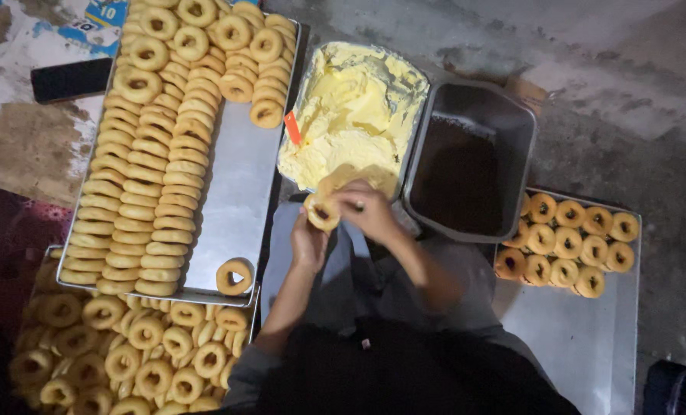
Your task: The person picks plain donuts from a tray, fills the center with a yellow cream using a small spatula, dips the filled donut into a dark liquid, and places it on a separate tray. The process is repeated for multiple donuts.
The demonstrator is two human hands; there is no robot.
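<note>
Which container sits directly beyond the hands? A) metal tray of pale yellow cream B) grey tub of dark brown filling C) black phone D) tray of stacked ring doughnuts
A: the metal tray of pale yellow cream lies just past the left hand and right hand, which hold a ring doughnut.

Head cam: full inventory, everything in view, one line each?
plain donuts: many, tan, in rows on the left tray, silver
lone donut: one, tan, near edge of that tray
lower donuts: many, tan, heaped bottom left
cream tub: one, pale yellow cream, centre top
orange tab: one, at the tub's left edge
dark pan: one, grey, brown filling, right of the tub
coated donuts: about a dozen, brown-tan, on the right tray
phone: one, black, top left
left hand: holds a donut
right hand: on that donut
</note>
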